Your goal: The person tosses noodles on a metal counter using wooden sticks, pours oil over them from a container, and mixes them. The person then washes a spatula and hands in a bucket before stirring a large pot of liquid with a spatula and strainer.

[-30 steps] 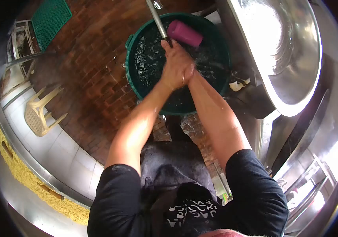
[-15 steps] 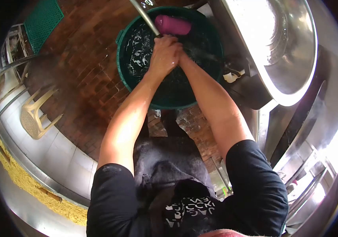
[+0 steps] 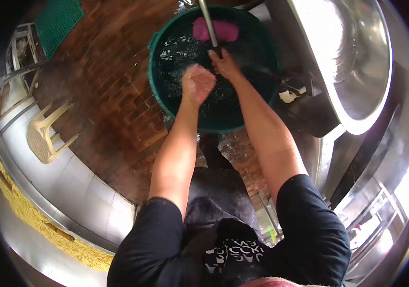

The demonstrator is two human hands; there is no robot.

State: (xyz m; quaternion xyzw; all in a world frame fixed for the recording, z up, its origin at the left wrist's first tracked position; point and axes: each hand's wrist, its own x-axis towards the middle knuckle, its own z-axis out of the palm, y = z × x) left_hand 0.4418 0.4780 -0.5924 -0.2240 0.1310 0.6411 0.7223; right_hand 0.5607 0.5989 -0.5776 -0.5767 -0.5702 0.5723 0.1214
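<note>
A person in a black shirt and a dark apron leans over a round green tub of dark water, both bare arms reaching out above it. Over the middle of the tub, the left hand hangs blurred — palm showing, fingers partly open and loosely curled, with nothing seen in its hold. Just beside it, nearer the tub's far side, the right hand is closed around the dark grip at the near end of a metal pole. The pole slants up across the tub's far rim, passing over a pink cylindrical container that lies on its side in the water near that rim.

To the left of the tub and nearer the person, yellow noodles lie in a long, curving metal trough. Right of the tub stands a large, shiny steel basin, with a whitish scrap between the two. Left of the tub, a beige plastic chair sits by pale tiles — and beyond it, farther out on the reddish brick floor, is a green perforated mat.
</note>
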